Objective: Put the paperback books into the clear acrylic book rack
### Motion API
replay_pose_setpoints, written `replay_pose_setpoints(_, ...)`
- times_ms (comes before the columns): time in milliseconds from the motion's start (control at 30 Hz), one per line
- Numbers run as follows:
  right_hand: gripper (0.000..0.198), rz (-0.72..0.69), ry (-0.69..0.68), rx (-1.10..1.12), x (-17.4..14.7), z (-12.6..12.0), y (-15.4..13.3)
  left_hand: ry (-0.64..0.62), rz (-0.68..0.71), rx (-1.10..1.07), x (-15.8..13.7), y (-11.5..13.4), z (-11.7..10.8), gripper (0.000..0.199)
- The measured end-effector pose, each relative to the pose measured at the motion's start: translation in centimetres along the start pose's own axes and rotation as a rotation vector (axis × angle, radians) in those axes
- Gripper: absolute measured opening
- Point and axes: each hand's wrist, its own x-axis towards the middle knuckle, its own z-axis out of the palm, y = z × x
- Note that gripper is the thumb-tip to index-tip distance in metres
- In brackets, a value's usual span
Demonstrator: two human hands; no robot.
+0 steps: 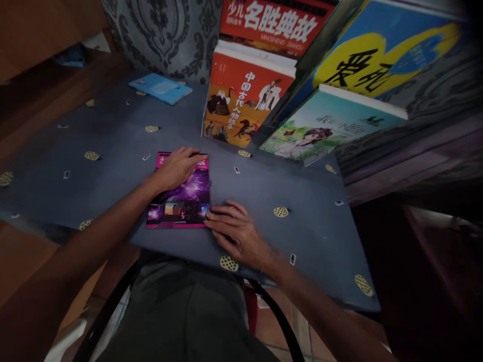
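A closed book with a purple and magenta cover (190, 188) lies flat near the front edge of the table. Across the upper part of its cover rests my left hand (177, 167), fingers stretched out and hiding some of the title. My right hand (236, 232) lies on the tablecloth at the book's lower right corner. Its fingers are extended, with the tips touching or almost touching the book's right edge. Neither hand grips anything.
A thin blue booklet (161, 88) lies at the back left of the patterned tablecloth (116, 125). Upright books stand at the back: an orange-red one (245, 100), a red one (277, 25), a green one (332, 125) and a blue-yellow one (377, 50). Patterned wallpaper (166, 35) is behind.
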Motion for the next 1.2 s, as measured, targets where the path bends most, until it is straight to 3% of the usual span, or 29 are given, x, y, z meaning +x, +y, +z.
replay_pose_setpoints(167, 0.032, -0.016, -0.002, -0.035, -0.1, 0.1, 0.0, 0.024, -0.011, -0.027, -0.1, -0.2, 0.0, 0.042)
replay_pose_setpoints(400, 0.022, -0.008, 0.048, 0.009, 0.5, -0.2, -0.1, 0.113, -0.263, 0.054, -1.5, -3.5, -1.5, 0.041)
replay_pose_setpoints(533, 0.020, -0.002, 0.048, 0.030, 2.6, -0.2, -0.5, 0.150, -0.340, 0.079, -2.4, -4.9, -2.1, 0.040)
replay_pose_setpoints(600, 0.022, -0.035, -0.002, 0.019, 4.5, 0.5, -1.0, 0.160, -0.349, 0.091, -2.6, -5.0, -2.2, 0.039)
replay_pose_setpoints(733, 0.033, -0.157, -0.250, -0.051, 8.7, 3.1, -2.5, 0.162, -0.356, 0.096, -2.5, -4.8, -2.0, 0.038)
replay_pose_setpoints(833, 0.046, -0.180, -0.328, -0.074, 10.8, 4.9, -3.0, 0.158, -0.350, 0.103, -2.5, -4.7, -2.0, 0.038)
replay_pose_setpoints(967, 0.056, -0.135, -0.300, -0.099, 11.8, 5.8, -1.7, 0.184, -0.333, 0.094, -2.6, -4.8, -1.9, 0.037)
replay_pose_setpoints(1200, 0.057, 0.111, -0.194, -0.152, 12.9, 4.7, 3.4, 0.197, -0.343, 0.048, -2.7, -4.8, -1.7, 0.036)
